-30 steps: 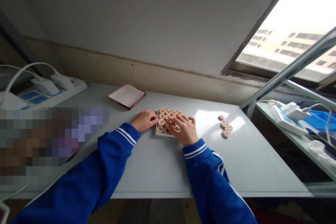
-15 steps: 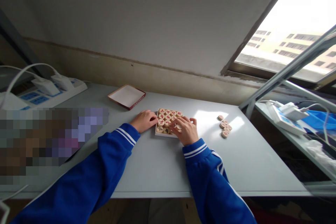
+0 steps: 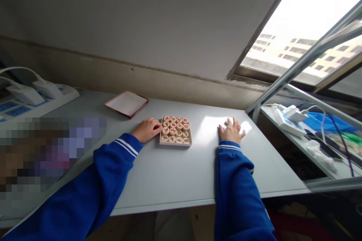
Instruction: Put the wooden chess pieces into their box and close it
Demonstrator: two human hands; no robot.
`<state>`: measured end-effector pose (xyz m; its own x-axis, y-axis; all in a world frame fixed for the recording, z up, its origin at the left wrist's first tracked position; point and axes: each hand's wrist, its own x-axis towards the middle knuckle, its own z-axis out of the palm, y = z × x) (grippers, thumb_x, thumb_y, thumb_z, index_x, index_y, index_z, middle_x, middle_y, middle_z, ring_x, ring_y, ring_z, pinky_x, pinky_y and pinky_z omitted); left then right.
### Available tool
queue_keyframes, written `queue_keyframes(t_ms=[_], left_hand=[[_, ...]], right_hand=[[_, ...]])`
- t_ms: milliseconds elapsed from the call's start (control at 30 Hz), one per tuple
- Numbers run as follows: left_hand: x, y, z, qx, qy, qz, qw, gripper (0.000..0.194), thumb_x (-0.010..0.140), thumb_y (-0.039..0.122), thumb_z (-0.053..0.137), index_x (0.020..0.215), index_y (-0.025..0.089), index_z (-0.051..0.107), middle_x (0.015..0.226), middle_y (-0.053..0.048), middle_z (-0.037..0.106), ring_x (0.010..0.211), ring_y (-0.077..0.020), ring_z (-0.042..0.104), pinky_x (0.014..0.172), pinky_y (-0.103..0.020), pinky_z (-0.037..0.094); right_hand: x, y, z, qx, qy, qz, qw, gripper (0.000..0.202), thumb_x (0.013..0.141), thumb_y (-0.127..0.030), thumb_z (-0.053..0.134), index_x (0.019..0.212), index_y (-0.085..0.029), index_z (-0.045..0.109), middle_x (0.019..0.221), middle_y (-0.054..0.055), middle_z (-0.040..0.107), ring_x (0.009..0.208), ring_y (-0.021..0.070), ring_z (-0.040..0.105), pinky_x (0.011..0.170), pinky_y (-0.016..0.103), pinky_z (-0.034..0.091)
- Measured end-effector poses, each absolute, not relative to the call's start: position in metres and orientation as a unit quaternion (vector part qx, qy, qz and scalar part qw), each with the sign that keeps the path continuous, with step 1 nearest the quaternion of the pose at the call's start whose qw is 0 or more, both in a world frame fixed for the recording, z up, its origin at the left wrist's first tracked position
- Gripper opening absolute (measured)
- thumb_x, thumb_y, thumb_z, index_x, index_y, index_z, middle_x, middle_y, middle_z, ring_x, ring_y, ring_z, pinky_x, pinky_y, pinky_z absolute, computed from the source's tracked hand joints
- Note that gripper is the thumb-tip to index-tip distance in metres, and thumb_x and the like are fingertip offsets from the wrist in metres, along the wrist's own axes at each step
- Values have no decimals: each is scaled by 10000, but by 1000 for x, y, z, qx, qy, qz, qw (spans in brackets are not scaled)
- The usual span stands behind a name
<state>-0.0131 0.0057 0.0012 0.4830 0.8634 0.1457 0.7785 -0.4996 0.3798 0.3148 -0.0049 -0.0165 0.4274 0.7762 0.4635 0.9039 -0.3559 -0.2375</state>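
Observation:
An open white box (image 3: pixel 175 144) sits on the desk, packed with round wooden Chinese chess pieces (image 3: pixel 173 131). Some of the pieces bear red characters and others dark ones. My left hand (image 3: pixel 147 130) rests at the box's left side, its fingers curled together with the tips against the edge. To the right, my right hand (image 3: pixel 232 131) reaches over the desk with fingers spread. A loose chess piece (image 3: pixel 226 123) shows by its fingertips; the hand hides whatever lies beneath it.
The box lid (image 3: pixel 127 104) lies upside down near the wall. At far left stands a power strip (image 3: pixel 56 99) with white plugs, in front of a blurred patch. A metal frame (image 3: pixel 256 107) and a shelf with another power strip (image 3: pixel 288 120) border the desk's right side.
My right hand has left the box and moved right over the loose pieces, its fingers spreading. My left hand stays at the box. The view has turned slightly to the right.

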Motion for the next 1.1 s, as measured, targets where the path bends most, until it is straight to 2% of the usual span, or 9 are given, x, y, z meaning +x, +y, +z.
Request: queue_keyframes(t_ms=[100, 200, 333, 433, 567, 767, 967, 1100], left_hand=[[-13, 5, 2, 851, 484, 156, 130, 306, 814, 297, 366, 626, 181, 577, 748, -41, 629, 772, -172, 518, 710, -273, 367], [-13, 5, 3, 853, 483, 152, 130, 318, 822, 304, 353, 637, 177, 578, 754, -43, 630, 770, -172, 517, 709, -277, 367], [-13, 4, 3, 850, 484, 155, 136, 305, 815, 299, 365, 657, 173, 592, 784, -52, 637, 796, -178, 519, 724, -283, 368], [-13, 4, 2, 850, 482, 161, 141, 304, 814, 296, 369, 661, 172, 600, 786, -54, 638, 795, -177, 519, 726, -284, 367], [-13, 5, 2, 850, 481, 165, 139, 308, 814, 299, 371, 650, 178, 602, 764, -46, 635, 774, -172, 519, 706, -276, 366], [-13, 4, 2, 850, 484, 161, 134, 295, 814, 288, 375, 642, 178, 588, 757, -44, 632, 769, -171, 515, 703, -274, 363], [-13, 5, 0, 851, 478, 173, 133, 299, 809, 274, 377, 617, 177, 583, 731, -44, 623, 754, -171, 501, 698, -279, 359], [-13, 5, -1, 849, 479, 177, 134, 298, 806, 279, 381, 616, 177, 587, 732, -43, 620, 756, -171, 500, 702, -282, 360]], right_hand=[[328, -2, -22, -840, -487, -97, 217, 430, 792, -349, 454, 1185, -173, 469, 1339, 137, 367, 1230, 285, 257, 929, 638, 93], [331, 0, -26, -824, -506, -116, 228, 330, 790, -327, 453, 1090, -218, 539, 1286, 104, 440, 1192, 278, 307, 926, 646, 73], [334, 3, -31, -789, -542, -141, 253, 226, 769, -301, 464, 940, -222, 590, 1082, 90, 584, 1033, 267, 435, 897, 647, 88], [332, 4, -32, -762, -574, -156, 256, 212, 776, -354, 448, 814, -213, 601, 882, 69, 631, 897, 246, 476, 883, 606, 128], [315, -1, -29, -730, -607, -175, 262, 245, 776, -394, 445, 758, -211, 607, 775, 55, 627, 832, 222, 489, 868, 485, 206], [268, -13, -19, -673, -684, -81, 271, 220, 776, -394, 492, 876, -257, 632, 873, 10, 649, 869, 192, 522, 820, 385, 236], [238, -26, -4, -581, -743, -1, 334, 249, 766, -445, 531, 887, -253, 633, 898, 15, 627, 820, 161, 526, 733, 303, 321], [226, -31, -3, -525, -793, 5, 310, 241, 745, -398, 574, 947, -283, 637, 889, 18, 587, 827, 157, 500, 714, 280, 342]])
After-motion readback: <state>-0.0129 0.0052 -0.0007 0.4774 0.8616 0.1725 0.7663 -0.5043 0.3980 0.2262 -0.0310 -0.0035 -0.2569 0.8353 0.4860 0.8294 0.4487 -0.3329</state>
